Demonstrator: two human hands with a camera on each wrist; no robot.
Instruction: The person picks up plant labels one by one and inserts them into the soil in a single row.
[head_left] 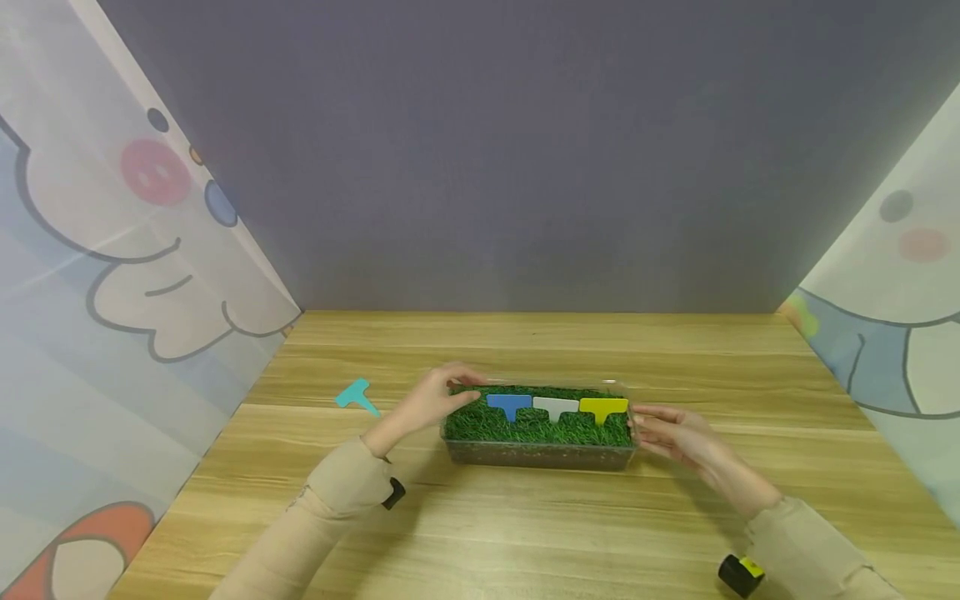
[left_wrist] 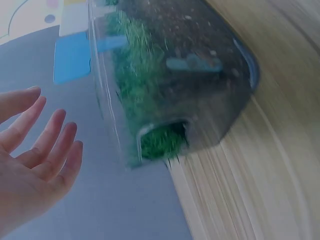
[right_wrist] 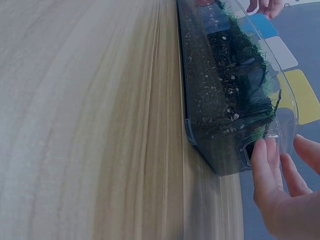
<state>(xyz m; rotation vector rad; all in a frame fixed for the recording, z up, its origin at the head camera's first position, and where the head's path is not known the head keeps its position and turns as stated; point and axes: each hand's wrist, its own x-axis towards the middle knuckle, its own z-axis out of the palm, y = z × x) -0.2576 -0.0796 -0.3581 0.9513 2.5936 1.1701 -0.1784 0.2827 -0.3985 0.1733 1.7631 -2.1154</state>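
Note:
A clear plastic planter box (head_left: 540, 457) filled with dark soil and green grass (head_left: 480, 427) stands on the table between both hands. Three T-shaped plant labels stand upright in the grass: blue (head_left: 510, 403), white (head_left: 556, 406) and yellow (head_left: 603, 407). My left hand (head_left: 442, 398) hovers over the box's left end, thumb and fingers spread; the left wrist view shows a gap between it and the wall. At the opposite end, my right hand (head_left: 678, 437) reaches its fingertips to the wall by the handle hole (right_wrist: 248, 151), fingers extended and nothing gripped.
A turquoise T-shaped label (head_left: 357, 396) lies flat on the wooden table (head_left: 300, 450), left of the box. Behind the table rises a grey panel (head_left: 525, 167). Cartoon-printed sheets (head_left: 90, 267) flank both sides.

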